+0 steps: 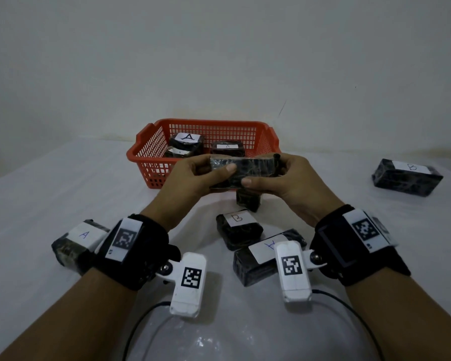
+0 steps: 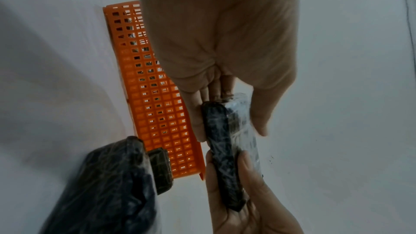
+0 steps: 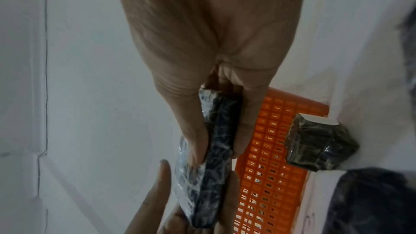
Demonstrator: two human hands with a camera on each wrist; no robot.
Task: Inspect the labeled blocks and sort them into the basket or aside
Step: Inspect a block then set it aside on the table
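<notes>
White cloth-covered table (image 1: pixel 63 194) carries everything. Red plastic lattice basket (image 1: pixel 151 152) sits at the far edge w/ at least two dark wrapped blocks inside, white labels reading A, so the basket is prob the "A" bin. Dark wrapped block w/ white B label (image 1: pixel 408 177) lies well apart on the right, likely the "aside" spot. Near the person, unsorted ones wait: an A-labelled wrapped block (image 1: pixel 76 243) by the left wrist, a B-labelled wrapped block (image 1: pixel 238 227) in the middle, another labelled block (image 1: pixel 261 259) partly hidden by the right wrist cam, letter unclear.

Both hands hold one dark film-wrapped rectangular block (image 1: pixel 242 170) up in the air just in front of the basket. Left hand (image 1: pixel 193 175) grips its left end, thumb on the near face, fingers curled behind; right hand (image 1: pixel 287 178) grips the right end the same way. No label shows on the faces toward the cams, so it's prob held at both ends to roll it & find the letter before choosing a side.
</notes>
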